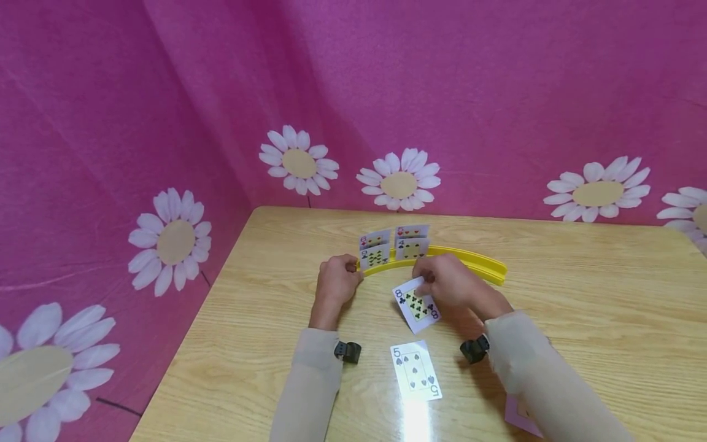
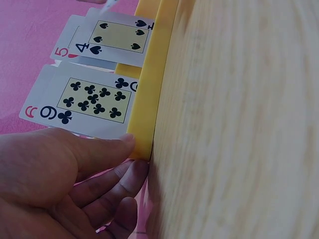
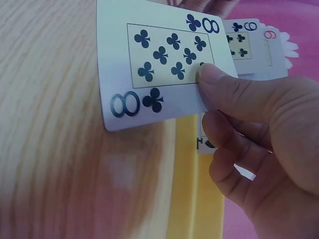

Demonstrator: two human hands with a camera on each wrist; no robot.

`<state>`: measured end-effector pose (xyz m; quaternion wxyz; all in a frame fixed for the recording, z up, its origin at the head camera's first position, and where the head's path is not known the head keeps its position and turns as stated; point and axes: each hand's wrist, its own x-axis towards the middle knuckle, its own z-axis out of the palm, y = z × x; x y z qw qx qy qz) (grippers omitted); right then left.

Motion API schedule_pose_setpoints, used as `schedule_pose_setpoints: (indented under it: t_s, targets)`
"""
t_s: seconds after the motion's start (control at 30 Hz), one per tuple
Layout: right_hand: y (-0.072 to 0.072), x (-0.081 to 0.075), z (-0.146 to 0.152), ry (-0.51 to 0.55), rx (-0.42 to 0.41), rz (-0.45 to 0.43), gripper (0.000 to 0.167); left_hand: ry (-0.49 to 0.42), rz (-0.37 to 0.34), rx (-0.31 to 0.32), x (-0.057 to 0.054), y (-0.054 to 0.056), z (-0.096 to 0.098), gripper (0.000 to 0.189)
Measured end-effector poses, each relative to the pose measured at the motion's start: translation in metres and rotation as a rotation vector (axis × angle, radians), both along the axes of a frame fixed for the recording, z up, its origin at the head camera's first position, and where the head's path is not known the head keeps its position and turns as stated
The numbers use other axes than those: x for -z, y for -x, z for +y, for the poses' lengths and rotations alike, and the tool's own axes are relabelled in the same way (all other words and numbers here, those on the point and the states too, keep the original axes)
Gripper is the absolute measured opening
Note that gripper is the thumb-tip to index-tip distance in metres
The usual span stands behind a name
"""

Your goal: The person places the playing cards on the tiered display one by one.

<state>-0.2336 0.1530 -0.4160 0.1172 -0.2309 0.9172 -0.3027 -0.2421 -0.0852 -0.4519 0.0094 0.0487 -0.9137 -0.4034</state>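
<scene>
My right hand pinches an eight of clubs between thumb and fingers, tilted in front of a curved yellow card holder. In the right wrist view the thumb presses on the face of the eight of clubs. At the holder's left end, my left hand grips the yellow strip, thumb on its front side. Standing in the holder are a nine of clubs before a red six, and a four of spades before a red five.
A five of spades lies face up on the wooden table, nearer to me. Under my right forearm a pinkish card shows in part. Pink cloth with daisies hangs behind and to the left.
</scene>
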Motion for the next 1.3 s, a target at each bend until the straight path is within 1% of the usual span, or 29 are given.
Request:
schedule_pose_setpoints:
  t_s: [0.13, 0.23, 0.43, 0.5, 0.6, 0.7, 0.97, 1.3]
  targets:
    - [-0.001, -0.003, 0.006, 0.006, 0.0, 0.033, 0.014, -0.004, -0.002, -0.004, 0.0, 0.0, 0.0, 0.031]
    - [0.0, -0.005, 0.011, 0.022, 0.008, 0.042, 0.013, -0.003, 0.0, -0.004, 0.0, 0.0, 0.0, 0.031]
    - [0.002, -0.007, 0.019, 0.063, 0.062, -0.024, 0.012, -0.001, 0.001, -0.007, -0.001, -0.001, 0.001, 0.031]
    - [0.003, -0.007, 0.021, 0.084, 0.069, -0.037, 0.011, -0.003, -0.003, -0.009, -0.001, -0.001, 0.001, 0.031]
    - [0.004, -0.007, 0.024, 0.112, 0.066, -0.016, 0.011, -0.007, -0.007, -0.01, -0.001, -0.001, 0.001, 0.03]
    - [0.004, -0.007, 0.027, 0.132, 0.058, 0.024, 0.01, -0.008, -0.008, -0.009, -0.001, -0.001, 0.001, 0.03]
    - [0.003, -0.011, 0.036, 0.132, 0.061, 0.114, 0.007, -0.009, 0.001, 0.0, -0.001, 0.0, 0.0, 0.03]
    - [0.005, -0.016, 0.045, 0.135, 0.119, 0.14, 0.008, -0.005, -0.002, 0.004, -0.002, 0.0, 0.0, 0.031]
